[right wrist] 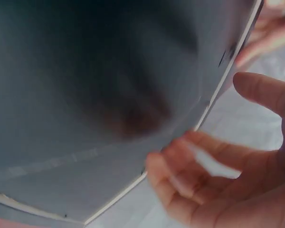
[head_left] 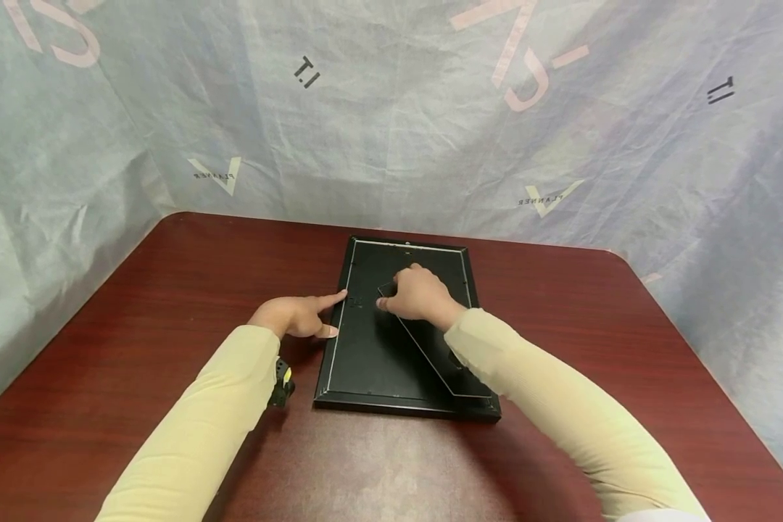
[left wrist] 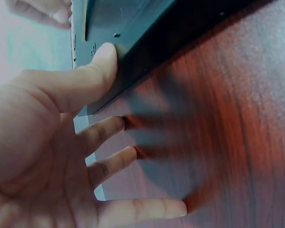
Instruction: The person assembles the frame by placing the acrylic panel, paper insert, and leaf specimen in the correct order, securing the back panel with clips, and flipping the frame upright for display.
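A black picture frame (head_left: 359, 362) lies back side up on the table, a thin pale line running just inside its rim. On its back is a black easel flap (head_left: 440, 362), slanting toward the near right corner. My left hand (head_left: 296, 317) is at the frame's left edge; in the left wrist view its thumb (left wrist: 102, 61) rests on the rim and the other visible fingers spread toward the tabletop. Over the flap's upper end is my right hand (head_left: 420, 293). In the right wrist view its fingers (right wrist: 171, 175) bend loosely, thumb apart from them, beside the frame back.
The dark red wooden table (head_left: 561, 312) reaches out on all sides of the frame. Behind it and at both sides hangs pale printed sheeting (head_left: 385, 145). A small black device (head_left: 282, 384) sits at my left wrist.
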